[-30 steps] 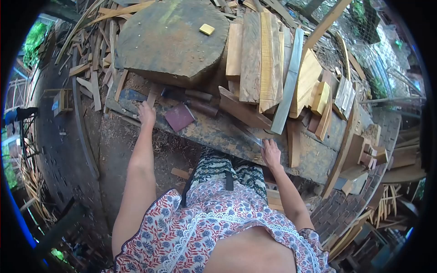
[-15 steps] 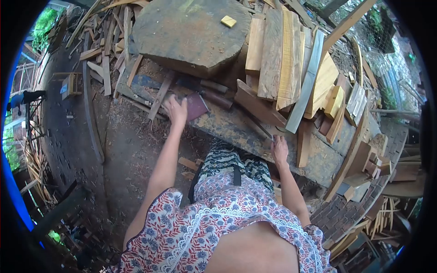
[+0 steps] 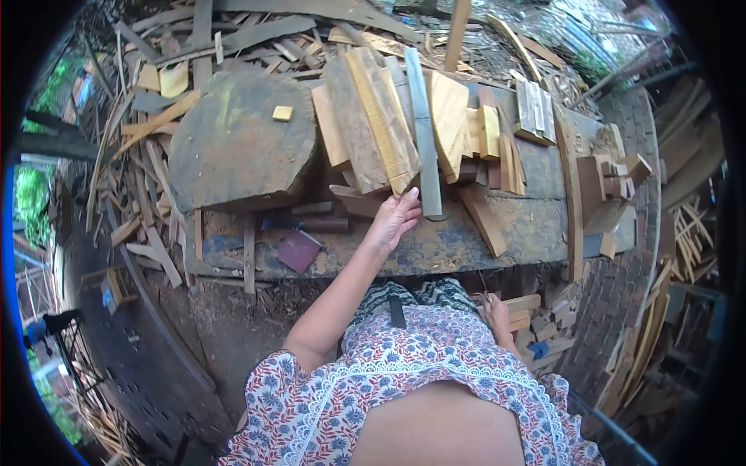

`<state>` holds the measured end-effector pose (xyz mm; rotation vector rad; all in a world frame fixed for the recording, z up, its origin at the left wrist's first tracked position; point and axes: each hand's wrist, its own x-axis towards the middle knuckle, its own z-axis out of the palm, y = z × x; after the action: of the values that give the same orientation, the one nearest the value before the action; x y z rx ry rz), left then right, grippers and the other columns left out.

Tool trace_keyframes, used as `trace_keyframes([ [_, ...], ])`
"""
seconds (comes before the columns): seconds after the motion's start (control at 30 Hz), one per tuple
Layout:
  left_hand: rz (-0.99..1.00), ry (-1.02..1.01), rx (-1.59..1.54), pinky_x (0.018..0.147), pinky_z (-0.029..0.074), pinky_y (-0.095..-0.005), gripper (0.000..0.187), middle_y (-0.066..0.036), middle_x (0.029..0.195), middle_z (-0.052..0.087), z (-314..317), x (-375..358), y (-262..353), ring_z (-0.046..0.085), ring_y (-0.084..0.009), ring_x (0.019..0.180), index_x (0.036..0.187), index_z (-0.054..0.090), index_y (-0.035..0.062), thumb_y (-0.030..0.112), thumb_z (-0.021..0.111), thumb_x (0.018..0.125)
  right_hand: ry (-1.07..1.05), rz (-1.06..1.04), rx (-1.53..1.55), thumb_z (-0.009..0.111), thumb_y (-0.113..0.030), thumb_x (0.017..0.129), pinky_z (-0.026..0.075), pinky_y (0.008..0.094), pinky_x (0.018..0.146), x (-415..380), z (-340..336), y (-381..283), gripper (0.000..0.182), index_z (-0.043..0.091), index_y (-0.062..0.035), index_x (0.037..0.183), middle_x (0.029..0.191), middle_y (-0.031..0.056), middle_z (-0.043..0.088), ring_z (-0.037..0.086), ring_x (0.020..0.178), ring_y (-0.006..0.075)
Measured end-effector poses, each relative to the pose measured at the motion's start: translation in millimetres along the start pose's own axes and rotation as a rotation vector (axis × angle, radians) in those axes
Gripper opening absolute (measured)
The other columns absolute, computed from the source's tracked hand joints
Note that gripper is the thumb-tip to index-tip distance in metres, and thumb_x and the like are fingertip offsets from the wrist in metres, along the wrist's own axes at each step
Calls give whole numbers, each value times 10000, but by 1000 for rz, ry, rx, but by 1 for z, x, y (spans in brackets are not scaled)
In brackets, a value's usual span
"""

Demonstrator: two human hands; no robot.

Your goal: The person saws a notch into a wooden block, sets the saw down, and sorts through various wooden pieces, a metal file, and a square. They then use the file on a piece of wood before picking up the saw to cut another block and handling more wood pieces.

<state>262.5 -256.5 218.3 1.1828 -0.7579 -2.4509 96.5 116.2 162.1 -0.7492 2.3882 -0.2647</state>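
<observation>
My left hand (image 3: 395,223) reaches over the bench, its fingers curled at the lower end of a wooden board with a yellow strip (image 3: 378,116). A brown angled board (image 3: 353,201) lies beside it, partly hidden by the hand. Low by the bench's front edge, my right hand (image 3: 494,309) is closed around a thin, dark, stick-like tool (image 3: 482,281), too small to name. A maroon, book-like flat piece (image 3: 299,250) rests on the bench left of my forearm, below a dark cylindrical piece (image 3: 325,225).
A large wood block (image 3: 237,155) stands on the bench (image 3: 443,248), with a small yellow block (image 3: 282,113) on top. A grey-blue slat (image 3: 423,132) and several offcuts (image 3: 488,132) lean to the right. Scrap wood (image 3: 155,217) is heaped at left.
My left hand has left the maroon piece and moved right to the boards. My right hand has dropped lower, to the bench's front edge. The view has swung rightward.
</observation>
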Motion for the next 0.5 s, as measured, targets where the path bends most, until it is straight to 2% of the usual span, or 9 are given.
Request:
trace_keyframes([
  [0.1,0,-50,-12,858,499,-357,559,-135,1155,600,15,12,-8,606,-215,986,1229,499,25,435,663,886,58,97,-15,556,-314,919,452,530,698,-13,4,19,241,632,-98,991,846,229,652,611,846,449],
  [0.13,-19,-41,-48,773,490,-315,436,-68,1049,645,18,14,-9,605,-151,882,1166,544,67,391,660,898,46,116,8,550,-317,919,455,530,718,-17,7,25,259,633,-81,985,867,235,651,612,864,448],
  [0.17,-25,-58,-29,773,490,-315,436,-68,1049,645,19,16,-10,605,-151,882,1166,544,67,391,660,898,59,131,25,550,-317,919,455,530,718,-19,10,32,259,633,-81,985,867,235,651,612,864,448],
  [0.27,-34,-79,-30,605,445,-250,326,1,864,648,30,9,-6,559,-79,764,1048,567,103,375,667,899,52,98,94,554,-329,916,467,525,721,-21,22,59,287,627,-62,991,896,235,652,611,870,452],
  [0.37,210,90,293,580,444,-235,287,-19,861,645,53,-6,-3,548,-80,675,1041,545,86,359,577,959,64,111,38,557,-333,914,468,530,717,-14,27,85,291,625,-60,985,890,241,651,608,868,456],
  [0.43,272,133,291,559,441,-233,280,-36,834,625,71,-28,4,545,-88,647,1055,516,62,332,533,983,81,120,76,553,-341,915,466,537,722,-7,14,92,292,620,-67,994,871,249,646,604,862,463],
  [0.5,315,95,305,551,440,-238,244,-47,805,602,91,-56,15,542,-96,643,1061,489,46,279,508,993,118,119,186,548,-355,917,460,546,720,3,-4,102,297,617,-82,1014,859,255,644,602,854,470],
])
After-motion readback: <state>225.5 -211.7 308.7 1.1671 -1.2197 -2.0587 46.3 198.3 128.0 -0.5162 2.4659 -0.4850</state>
